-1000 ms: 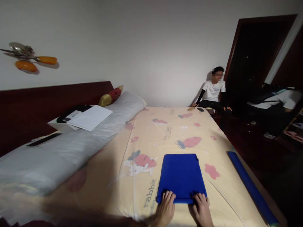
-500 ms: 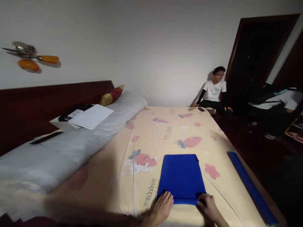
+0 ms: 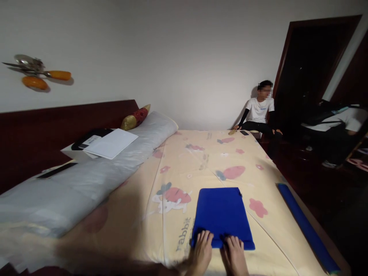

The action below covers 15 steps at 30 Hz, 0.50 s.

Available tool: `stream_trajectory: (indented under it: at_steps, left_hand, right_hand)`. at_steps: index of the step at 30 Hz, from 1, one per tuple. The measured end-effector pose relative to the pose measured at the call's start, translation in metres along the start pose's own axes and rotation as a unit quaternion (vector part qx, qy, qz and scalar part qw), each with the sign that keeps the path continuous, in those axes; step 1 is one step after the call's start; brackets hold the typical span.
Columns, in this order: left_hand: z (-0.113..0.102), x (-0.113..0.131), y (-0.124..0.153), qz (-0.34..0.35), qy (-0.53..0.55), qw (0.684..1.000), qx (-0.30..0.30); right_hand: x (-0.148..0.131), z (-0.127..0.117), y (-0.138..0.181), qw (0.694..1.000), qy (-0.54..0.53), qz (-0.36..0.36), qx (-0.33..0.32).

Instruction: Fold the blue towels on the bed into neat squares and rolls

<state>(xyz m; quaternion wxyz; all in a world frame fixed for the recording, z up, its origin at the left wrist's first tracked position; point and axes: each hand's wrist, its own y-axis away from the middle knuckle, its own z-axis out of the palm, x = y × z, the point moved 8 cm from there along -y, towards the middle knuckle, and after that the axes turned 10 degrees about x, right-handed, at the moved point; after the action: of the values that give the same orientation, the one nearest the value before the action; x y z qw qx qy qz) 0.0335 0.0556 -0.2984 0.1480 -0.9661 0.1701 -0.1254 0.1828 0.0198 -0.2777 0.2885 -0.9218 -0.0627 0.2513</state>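
A flat, royal-blue fabric piece lies on the bed in front of me, its near edge turned over in a narrow fold. My left hand is at the left part of that fold, fingers curled over it. Close beside it, my right hand has its fingers bent over the fold near the middle. Both thumbs are largely hidden. A small dark tab shows at the fabric's far right corner.
A long blue strip lies along the bed's right edge. Left are a grey-white bolster, a white box with a flat white sheet and a patterned cushion. A person sits at the far corner near a phone.
My right hand has moved left along the near fold, from the right corner to near the middle. My left hand has shifted slightly right. The fabric's near right corner is now uncovered.
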Motion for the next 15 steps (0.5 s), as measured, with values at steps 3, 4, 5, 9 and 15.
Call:
stream_trajectory:
  at_steps: [3,4,5,9,15]
  left_hand:
    - [0.012,0.025,0.000,0.008,0.043,0.999,0.002]
    - [0.011,0.025,-0.001,0.008,0.048,0.999,0.008]
    - [0.006,0.021,-0.001,0.003,0.046,0.999,0.015]
    - [-0.030,-0.028,-0.003,-0.057,-0.020,0.997,0.057]
    - [-0.034,-0.027,-0.003,-0.077,-0.017,0.993,0.093]
  right_hand:
    - [-0.006,0.006,-0.003,1.000,0.000,0.002,0.001]
    - [0.000,0.004,-0.002,1.000,0.007,0.004,0.001]
    - [0.011,0.000,0.000,1.000,0.018,0.008,0.000]
    - [0.071,-0.029,0.012,0.994,0.091,0.054,0.010]
    - [0.054,-0.025,0.009,0.996,0.066,0.053,0.004]
